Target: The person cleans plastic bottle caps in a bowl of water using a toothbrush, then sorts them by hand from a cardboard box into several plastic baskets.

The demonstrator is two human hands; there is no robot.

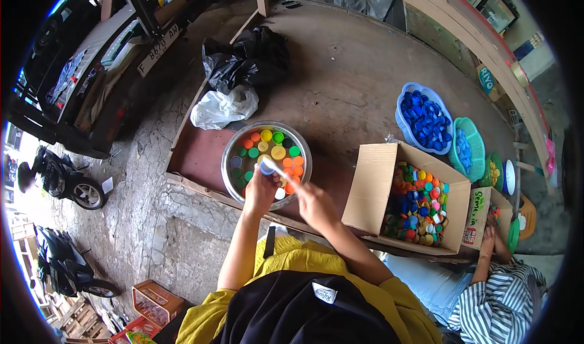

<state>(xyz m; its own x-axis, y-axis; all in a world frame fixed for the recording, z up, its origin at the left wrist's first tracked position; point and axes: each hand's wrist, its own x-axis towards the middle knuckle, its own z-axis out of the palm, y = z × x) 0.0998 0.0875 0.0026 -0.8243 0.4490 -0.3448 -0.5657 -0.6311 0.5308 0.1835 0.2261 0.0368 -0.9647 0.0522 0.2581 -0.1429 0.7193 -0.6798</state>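
My left hand (260, 193) is closed around a blue bottle cap (266, 168) above the near part of a round metal basin (229, 182). In my right hand (315, 206) is a slim white tool that looks like a toothbrush (275, 170). Its far end is at the blue cap; the bristles are too small to make out. Orange, green, yellow and blue bottle caps (288, 162) lie spread in the basin, apparently in water. A white cap (280, 193) is near the basin's front rim, between my hands.
An open cardboard box (368, 189) of mixed caps stands on the right. Beyond it are a blue basket (404, 128) and a green basket (479, 155) of blue caps. Black (246, 58) and white (225, 107) plastic bags lie behind the basin. A person in stripes (499, 298) sits at right.
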